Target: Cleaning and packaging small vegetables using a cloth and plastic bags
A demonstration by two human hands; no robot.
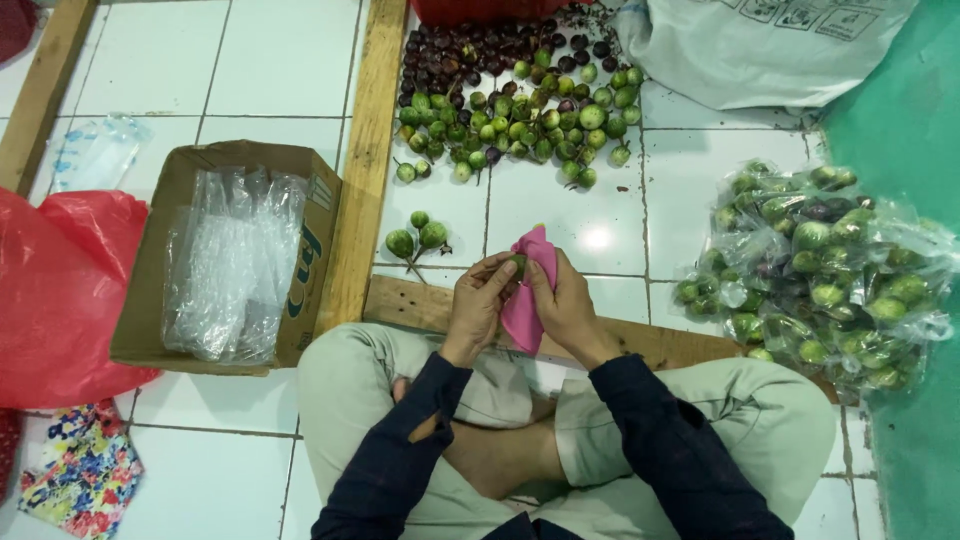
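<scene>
I sit cross-legged on a white tiled floor. My left hand (480, 300) pinches a small round green fruit (518, 264) by its stem side. My right hand (566, 305) presses a pink cloth (528, 300) against that fruit, with the cloth hanging down between both hands. Three more green fruits (418, 237) lie on the tile just beyond my left hand. Farther off spreads a heap of green and dark purple fruits (510, 100).
A cardboard box (312, 260) filled with clear plastic bags stands at my left, past a wooden plank (365, 160). A red plastic bag (55, 290) lies far left. Several clear bags packed with fruits (820, 270) pile up at right, beside a white sack (760, 45) and green sheet (905, 120).
</scene>
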